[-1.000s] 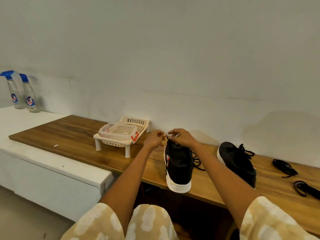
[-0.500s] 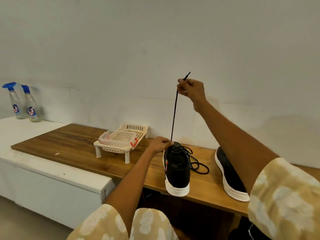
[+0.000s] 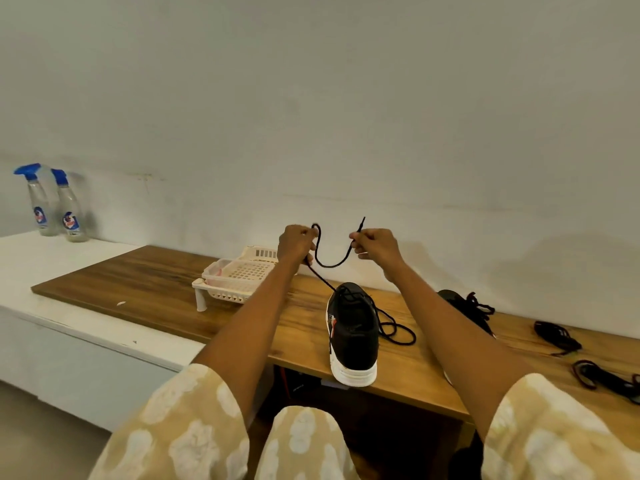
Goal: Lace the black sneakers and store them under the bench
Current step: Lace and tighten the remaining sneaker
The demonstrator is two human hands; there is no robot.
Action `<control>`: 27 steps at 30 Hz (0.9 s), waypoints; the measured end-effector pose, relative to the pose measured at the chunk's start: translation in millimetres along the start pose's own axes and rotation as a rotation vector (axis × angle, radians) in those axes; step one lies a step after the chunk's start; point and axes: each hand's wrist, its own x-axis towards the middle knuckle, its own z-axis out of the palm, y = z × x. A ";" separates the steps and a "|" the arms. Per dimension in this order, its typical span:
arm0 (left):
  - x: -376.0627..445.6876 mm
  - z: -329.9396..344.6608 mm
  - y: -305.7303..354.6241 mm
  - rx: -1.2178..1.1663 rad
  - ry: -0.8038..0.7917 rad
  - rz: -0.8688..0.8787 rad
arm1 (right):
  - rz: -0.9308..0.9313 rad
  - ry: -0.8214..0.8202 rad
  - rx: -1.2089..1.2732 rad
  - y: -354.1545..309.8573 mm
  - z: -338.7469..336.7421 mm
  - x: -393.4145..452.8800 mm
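Two hands are raised above the wooden worktop [image 3: 145,289], each pinching the same black shoelace [image 3: 330,265]. The left hand [image 3: 296,242] grips it where it rises from the sneaker [image 3: 351,336]; the right hand [image 3: 377,245] pinches near the free tip, which sticks up past the fingers, and the lace sags in a loop between them. The sneaker stands at the worktop's front edge, long axis running front to back, white-soled heel toward the person and just over the edge, toe toward the wall. Loose lace coils on the wood at its right. The second sneaker [image 3: 467,308] is mostly hidden behind the right forearm. Spare laces [image 3: 556,336] lie near the right end, partly cut off. Half a second ago the right hand held the lace taut and high while the left rested on the shoe; now both hands sit level. A cream plastic rack [image 3: 239,275] stands behind the left arm.
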 end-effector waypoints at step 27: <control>-60.9 77.2 -51.1 0.200 -0.276 0.084 | 0.240 -0.147 -0.411 63.9 -13.7 -60.0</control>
